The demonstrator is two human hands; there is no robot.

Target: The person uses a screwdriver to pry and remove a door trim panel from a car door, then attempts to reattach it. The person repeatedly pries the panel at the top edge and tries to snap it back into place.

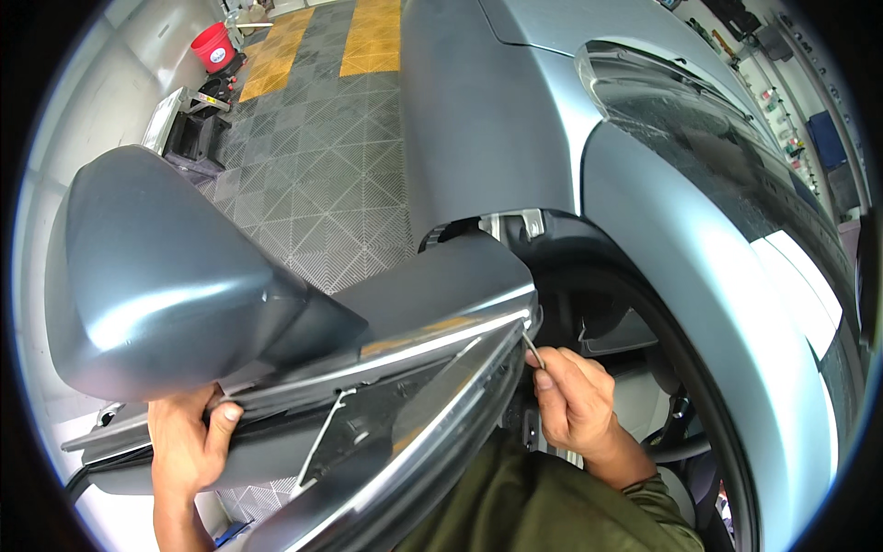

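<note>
Side-mirror housing (166, 276), smooth, rounded and grey, hides the fingertips of the left hand (189, 437) in the head view; its thumb lies over the belt-line edge of the open car door (460, 276), the other fingers curling beneath the mirror, so their full hold cannot be told. Thumb and fingers of the right hand (578, 394) pinch a slim metal tool (534, 351), its tip at the front corner of the door's window frame (414, 469); exact contact is hard to make out. Glossy bright trim borders the curved frame, whose lower part is cut off by the picture's rim. Near the left edge of the ribbed tile floor (359, 212) stands a red plastic bucket (213, 46), its contents indistinct.
</note>
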